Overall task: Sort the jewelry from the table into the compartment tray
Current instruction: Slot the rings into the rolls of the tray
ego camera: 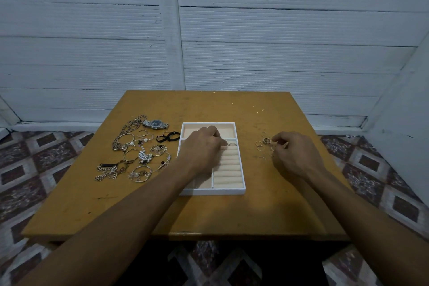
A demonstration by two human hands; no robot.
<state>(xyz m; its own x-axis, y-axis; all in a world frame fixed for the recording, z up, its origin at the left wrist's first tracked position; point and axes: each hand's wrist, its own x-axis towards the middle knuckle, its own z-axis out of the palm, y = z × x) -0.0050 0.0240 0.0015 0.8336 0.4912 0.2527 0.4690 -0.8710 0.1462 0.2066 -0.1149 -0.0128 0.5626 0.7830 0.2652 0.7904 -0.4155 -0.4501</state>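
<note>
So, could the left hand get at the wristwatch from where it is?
Probably yes. The wristwatch lies uncovered on the table, just left of the far corner of the tray. The left hand is over the tray, and nothing stands between them.

A single wide-angle view from the person's head faces forward and down. The left hand [204,148] and right hand [294,155] sit near mid-frame, close below the camera. The whole worktop [232,211] lies under them, a panelled wall [278,30] beyond, patterned floor [34,169] either side.
</note>
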